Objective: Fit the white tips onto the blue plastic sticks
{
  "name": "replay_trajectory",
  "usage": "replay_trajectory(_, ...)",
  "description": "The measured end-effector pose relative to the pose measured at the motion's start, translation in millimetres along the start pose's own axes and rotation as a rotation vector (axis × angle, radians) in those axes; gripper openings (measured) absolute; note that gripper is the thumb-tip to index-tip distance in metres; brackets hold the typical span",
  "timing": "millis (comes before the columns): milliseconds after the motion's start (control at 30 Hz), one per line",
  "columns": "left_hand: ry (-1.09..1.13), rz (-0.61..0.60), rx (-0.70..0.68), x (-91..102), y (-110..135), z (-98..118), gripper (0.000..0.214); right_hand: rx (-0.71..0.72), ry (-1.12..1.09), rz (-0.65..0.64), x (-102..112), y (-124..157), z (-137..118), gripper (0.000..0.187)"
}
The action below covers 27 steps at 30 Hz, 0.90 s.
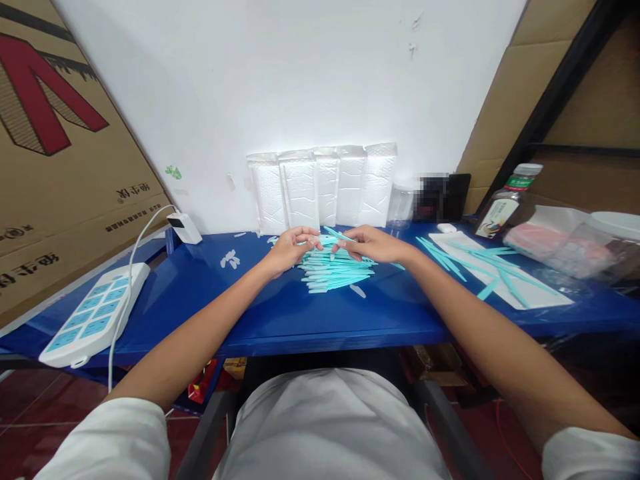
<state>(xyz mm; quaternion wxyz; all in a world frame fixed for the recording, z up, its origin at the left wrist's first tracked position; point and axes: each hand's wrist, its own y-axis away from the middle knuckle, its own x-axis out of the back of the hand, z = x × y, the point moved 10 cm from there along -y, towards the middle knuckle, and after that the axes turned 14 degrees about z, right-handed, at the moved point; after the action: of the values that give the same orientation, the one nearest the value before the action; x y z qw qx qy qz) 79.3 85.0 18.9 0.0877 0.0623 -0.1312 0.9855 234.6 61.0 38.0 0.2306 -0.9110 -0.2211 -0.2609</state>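
A heap of thin turquoise sticks [336,272] lies in the middle of the blue table [280,313]. My left hand [291,247] hovers at the heap's left edge, fingers curled and pinched on a small clear piece. My right hand [370,243] is just right of it, fingers pinched on one turquoise stick [336,233] that points up and left toward the left hand. The two hands nearly meet above the heap.
More turquoise sticks lie on a white sheet [545,293] at the right. White padded packets [323,187] lean on the wall. A white power strip [93,315] sits at the left, a bottle [507,203] and clear bags [565,240] at the right. Small clear pieces [230,259] are scattered about.
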Motion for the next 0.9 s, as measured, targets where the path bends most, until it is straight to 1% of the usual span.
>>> replay_trajectory(133,-0.102,0.004,-0.073,0.3,0.5,3.7,0.048,-0.006,0.010,-0.012,-2.5,1.3,-4.2,0.056)
replay_trajectory(233,-0.078,-0.056,-0.110,-7.6,3.4,6.5,0.044,-0.005,0.040,-0.028,-7.2,2.4,-9.1,0.054)
replay_trajectory(333,-0.039,-0.104,-0.103,-14.9,6.4,6.2,0.043,0.021,0.043,-0.037,-11.0,3.0,-15.2,0.053)
replay_trajectory(467,-0.033,-0.085,-0.095,-16.9,6.6,7.6,0.043,-0.006,0.045,-0.016,-10.3,2.3,-15.2,0.057)
replay_trajectory(533,-0.051,-0.045,-0.106,-13.9,4.1,8.7,0.043,-0.017,0.053,0.000,-8.4,0.8,-12.8,0.058)
replay_trajectory(600,-0.103,0.045,-0.132,-4.3,-1.1,8.5,0.044,0.006,0.096,0.066,0.1,-2.8,-8.7,0.059)
replay_trajectory(667,-0.193,0.176,-0.181,11.8,-7.1,8.0,0.045,0.033,0.206,0.202,18.0,-7.3,0.4,0.061)
replay_trajectory(733,-0.315,0.291,-0.232,27.2,-11.6,7.0,0.042,0.015,0.341,0.348,40.0,-9.6,15.9,0.057)
replay_trajectory(800,-0.416,0.349,-0.242,36.6,-14.9,3.7,0.037,-0.037,0.439,0.436,57.8,-9.9,33.2,0.051)
replay_trajectory(833,-0.428,0.360,-0.224,39.4,-16.3,1.3,0.035,-0.049,0.488,0.464,64.5,-9.6,38.9,0.049)
replay_trajectory(900,-0.340,0.361,-0.148,42.5,-18.3,-3.8,0.034,-0.054,0.563,0.502,73.4,-8.8,43.9,0.050)
